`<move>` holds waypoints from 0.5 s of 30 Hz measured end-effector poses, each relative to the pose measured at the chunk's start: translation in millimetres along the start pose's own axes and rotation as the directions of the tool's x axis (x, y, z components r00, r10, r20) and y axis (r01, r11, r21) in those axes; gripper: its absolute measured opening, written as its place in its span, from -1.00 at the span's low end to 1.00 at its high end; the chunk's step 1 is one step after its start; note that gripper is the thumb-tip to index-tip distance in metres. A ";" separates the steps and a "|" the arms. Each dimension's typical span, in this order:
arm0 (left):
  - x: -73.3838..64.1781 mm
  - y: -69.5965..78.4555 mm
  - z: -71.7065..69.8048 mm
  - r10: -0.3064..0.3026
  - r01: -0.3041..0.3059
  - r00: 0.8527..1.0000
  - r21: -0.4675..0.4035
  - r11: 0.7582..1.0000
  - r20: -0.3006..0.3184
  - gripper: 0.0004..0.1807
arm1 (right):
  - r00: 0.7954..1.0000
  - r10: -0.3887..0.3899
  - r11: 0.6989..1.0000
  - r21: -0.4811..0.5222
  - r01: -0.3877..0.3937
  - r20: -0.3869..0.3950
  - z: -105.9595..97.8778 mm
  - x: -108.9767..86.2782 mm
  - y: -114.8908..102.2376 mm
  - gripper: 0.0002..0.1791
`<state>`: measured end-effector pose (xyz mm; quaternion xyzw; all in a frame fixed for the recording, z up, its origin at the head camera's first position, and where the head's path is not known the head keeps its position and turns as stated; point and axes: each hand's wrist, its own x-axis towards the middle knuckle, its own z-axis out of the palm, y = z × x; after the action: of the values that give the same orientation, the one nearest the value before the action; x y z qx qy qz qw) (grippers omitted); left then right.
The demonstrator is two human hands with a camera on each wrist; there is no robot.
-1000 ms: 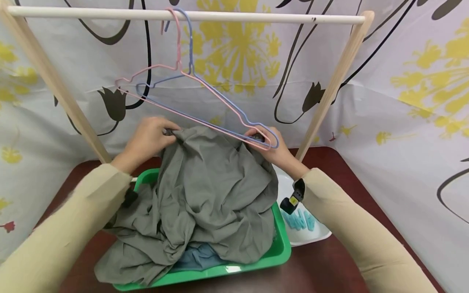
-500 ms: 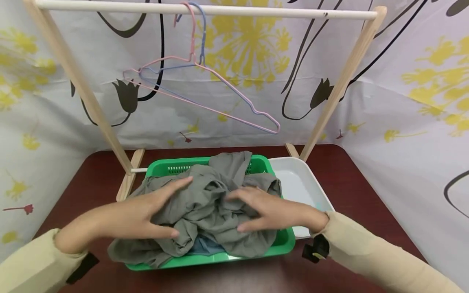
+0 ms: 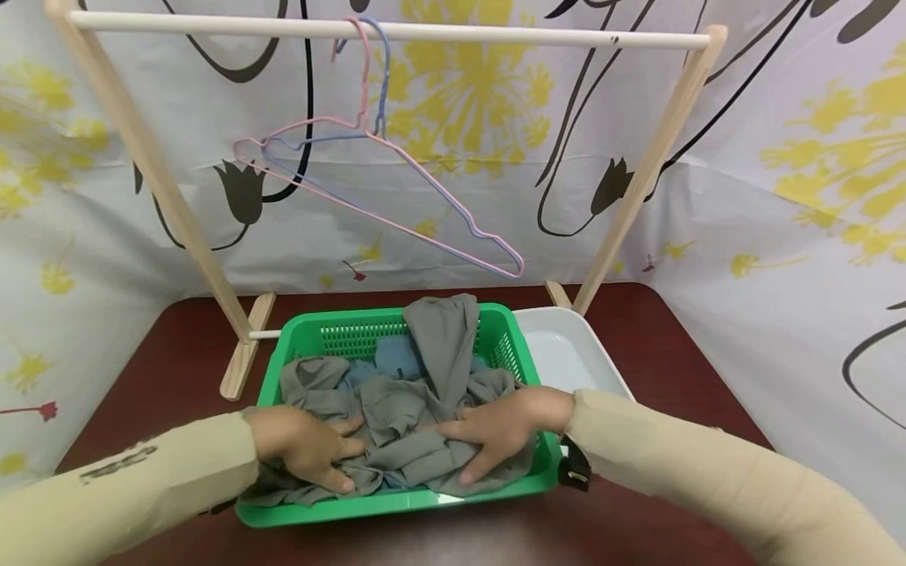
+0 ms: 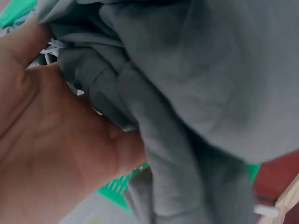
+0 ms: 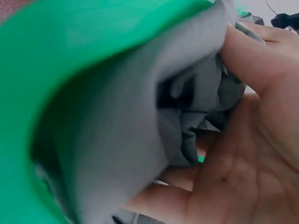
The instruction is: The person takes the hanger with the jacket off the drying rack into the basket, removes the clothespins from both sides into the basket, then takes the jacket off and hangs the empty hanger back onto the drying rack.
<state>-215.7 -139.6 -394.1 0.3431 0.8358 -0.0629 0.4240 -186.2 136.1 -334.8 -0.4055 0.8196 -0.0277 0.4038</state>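
A grey cloth garment (image 3: pixel 442 346) lies crumpled in a green plastic basket (image 3: pixel 382 507), one fold rising towards the back rim. Blue fabric (image 3: pixel 398 358) shows beneath it. My left hand (image 3: pixel 307 448) presses on the grey cloth at the front left, fingers spread. On the front right, my right hand (image 3: pixel 499 428) rests on the same cloth, fingers spread too. Folds of grey fabric (image 4: pixel 187 84) fill the left wrist view and cover the fingertips. In the right wrist view, the grey fabric (image 5: pixel 126 112) lies between the palm and the basket wall (image 5: pixel 28 93).
Above the basket runs a white rail (image 3: pixel 495 33) on wooden legs (image 3: pixel 640 181). A pink hanger (image 3: pixel 364 79) and a blue hanger (image 3: pixel 384 86) hang from it. Right of the basket stands a white tray (image 3: pixel 566 346). All this is on a dark red table (image 3: pixel 665 354).
A second ago both hands held the grey garment up near the hangers. They let it fall into the basket, then came down onto it; the cloth is now flatter and farther inside the rim.
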 end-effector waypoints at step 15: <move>-19.2 71.7 -30.7 -0.246 0.236 0.969 0.248 0.940 0.013 -0.35 | 0.940 0.297 0.925 -0.295 -0.239 0.168 -0.6 28.9 -12.0 -0.20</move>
<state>-183.4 -83.1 -346.9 0.2863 0.8479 -0.2241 0.3858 -188.9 108.0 -348.5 -0.3410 0.8162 0.1832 0.4289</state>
